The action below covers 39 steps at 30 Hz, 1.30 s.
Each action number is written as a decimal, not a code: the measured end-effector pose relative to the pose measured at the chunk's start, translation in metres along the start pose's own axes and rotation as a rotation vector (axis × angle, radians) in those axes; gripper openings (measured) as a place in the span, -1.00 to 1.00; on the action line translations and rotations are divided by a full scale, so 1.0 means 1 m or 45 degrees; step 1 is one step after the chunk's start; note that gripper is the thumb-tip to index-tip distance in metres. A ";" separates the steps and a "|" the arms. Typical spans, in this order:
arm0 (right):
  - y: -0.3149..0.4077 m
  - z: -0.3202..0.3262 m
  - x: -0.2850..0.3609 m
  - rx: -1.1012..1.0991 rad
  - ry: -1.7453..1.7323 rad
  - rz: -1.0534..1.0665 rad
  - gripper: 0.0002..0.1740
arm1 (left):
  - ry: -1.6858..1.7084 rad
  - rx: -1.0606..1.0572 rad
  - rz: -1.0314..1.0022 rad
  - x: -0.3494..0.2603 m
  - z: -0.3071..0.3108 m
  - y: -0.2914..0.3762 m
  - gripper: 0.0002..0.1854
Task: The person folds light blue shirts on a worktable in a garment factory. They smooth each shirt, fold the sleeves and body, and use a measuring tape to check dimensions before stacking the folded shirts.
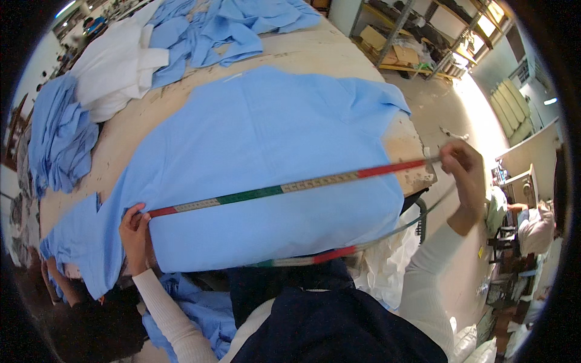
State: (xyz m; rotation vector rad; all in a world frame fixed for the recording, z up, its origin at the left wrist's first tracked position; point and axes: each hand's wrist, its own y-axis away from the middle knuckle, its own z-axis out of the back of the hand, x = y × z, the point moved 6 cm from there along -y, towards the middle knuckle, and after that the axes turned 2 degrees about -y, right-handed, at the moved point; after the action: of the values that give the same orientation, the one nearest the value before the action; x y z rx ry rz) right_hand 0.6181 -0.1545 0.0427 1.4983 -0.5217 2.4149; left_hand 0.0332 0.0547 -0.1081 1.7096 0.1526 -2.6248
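A light blue garment point(272, 136) with short sleeves lies spread on the worktable, its lower edge towards me. My left hand point(135, 231) pinches one end of a multicoloured measuring tape point(249, 195) at the garment's left side. The tape runs taut and slightly slanted across the garment. Beyond the garment's right side, above the table's corner, my right hand point(460, 165) grips the tape; this hand is somewhat blurred. From there the rest of the tape loops down and back in front of my body, along the garment's lower edge.
Blue cloth point(236, 27) and a white garment point(120, 63) lie at the wooden table's point(336, 50) far side, with bunched blue fabric point(63, 136) at left. Shelving point(390, 41) holds cardboard boxes. A co-worker's arms point(61, 281) show at lower left. White material point(386, 272) hangs below the near right edge.
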 end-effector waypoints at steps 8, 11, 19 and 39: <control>-0.084 -0.044 -0.149 0.131 -0.309 -0.301 -0.84 | -0.146 0.065 0.000 -0.009 0.001 -0.003 -0.73; -0.087 -0.047 -0.157 0.115 -0.310 -0.324 -0.83 | -0.189 0.048 -0.004 -0.016 0.001 0.001 -0.73; -0.087 -0.051 -0.157 0.116 -0.237 -0.297 -0.86 | -0.182 0.032 -0.007 -0.009 0.005 0.001 -0.74; -0.157 0.014 -0.083 -0.245 0.699 0.162 -0.75 | 0.071 -0.390 -0.658 -0.173 0.047 0.025 -0.61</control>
State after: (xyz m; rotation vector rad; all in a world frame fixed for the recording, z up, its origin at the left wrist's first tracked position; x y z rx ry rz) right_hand 0.7273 -0.0201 0.0000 0.6960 -0.7067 2.6281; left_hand 0.0619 0.0177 0.0671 1.8207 1.0691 -2.6670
